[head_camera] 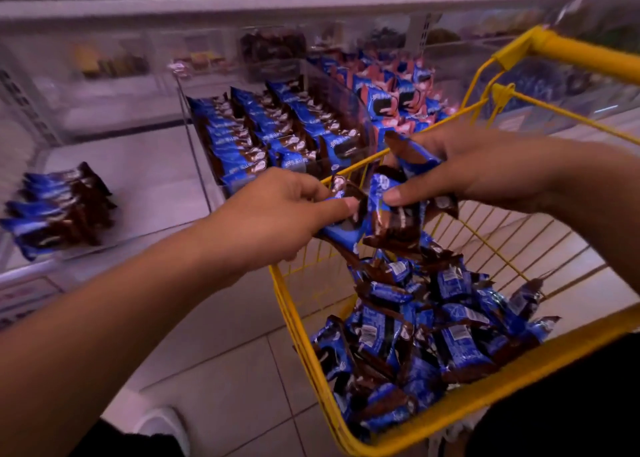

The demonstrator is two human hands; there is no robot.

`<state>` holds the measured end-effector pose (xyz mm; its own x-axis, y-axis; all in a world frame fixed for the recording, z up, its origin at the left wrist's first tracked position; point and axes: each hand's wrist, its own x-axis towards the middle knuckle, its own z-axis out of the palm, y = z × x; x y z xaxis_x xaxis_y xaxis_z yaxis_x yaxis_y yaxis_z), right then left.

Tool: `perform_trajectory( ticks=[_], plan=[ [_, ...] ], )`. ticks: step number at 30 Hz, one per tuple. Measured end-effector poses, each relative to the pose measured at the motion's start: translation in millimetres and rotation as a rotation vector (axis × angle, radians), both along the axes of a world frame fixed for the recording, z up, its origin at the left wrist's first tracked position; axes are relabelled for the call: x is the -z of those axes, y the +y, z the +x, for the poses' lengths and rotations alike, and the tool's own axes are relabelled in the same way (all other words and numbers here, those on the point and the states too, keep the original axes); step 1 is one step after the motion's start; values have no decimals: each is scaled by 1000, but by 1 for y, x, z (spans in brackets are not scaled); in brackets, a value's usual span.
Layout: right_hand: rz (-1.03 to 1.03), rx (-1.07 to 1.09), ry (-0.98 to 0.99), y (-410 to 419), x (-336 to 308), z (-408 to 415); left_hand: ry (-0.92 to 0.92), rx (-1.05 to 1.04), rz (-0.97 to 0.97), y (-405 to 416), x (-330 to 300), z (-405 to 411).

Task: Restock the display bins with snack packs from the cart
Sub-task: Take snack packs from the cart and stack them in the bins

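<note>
A long white shelf (pixel 138 165) with clear, hard plastic display bins (pixel 277 75) is seen across the top of the view. The middle bin is filled with tidy upright rows of glossy blue-and-brown snack packs (pixel 263 134); beside it, to the right, a bin is heaped with blue-and-pink packs (pixel 398 96). At far left a short leaning stack of blue-and-brown packs (pixel 59 210) is set on the shelf. A yellow wire cart (pixel 485 401), with thin rods and a thick rounded rim, is placed just in front of the shelf, and a loose pile of crinkled foil snack packs (pixel 426 338) is held in its bottom. Above the cart, the left hand (pixel 277 217) is curled round one flat pack (pixel 341 228), pinched between thumb and fingers. The right hand (pixel 485 165) is closed on a small bunch of packs (pixel 398 210), thumb pressed on the front wrapper.
</note>
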<state>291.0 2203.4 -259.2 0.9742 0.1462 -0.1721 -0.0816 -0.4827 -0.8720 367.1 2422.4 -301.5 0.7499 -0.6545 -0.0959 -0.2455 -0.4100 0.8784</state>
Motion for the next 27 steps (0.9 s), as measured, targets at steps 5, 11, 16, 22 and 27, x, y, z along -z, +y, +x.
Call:
perform_trajectory(
  ticks=[5, 11, 16, 22, 27],
  plan=[
    [140, 64, -42, 3, 10, 8, 291, 23, -192, -3, 4, -6],
    [198, 78, -82, 7, 14, 14, 543, 98, -346, -6, 5, -8],
    [126, 6, -132, 13, 15, 11, 329, -30, -271, -9, 11, -8],
    [24, 0, -190, 17, 13, 5, 231, -19, -248, -11, 14, -11],
    [123, 97, -112, 20, 20, 9, 248, -64, -257, -11, 15, -11]
  ],
)
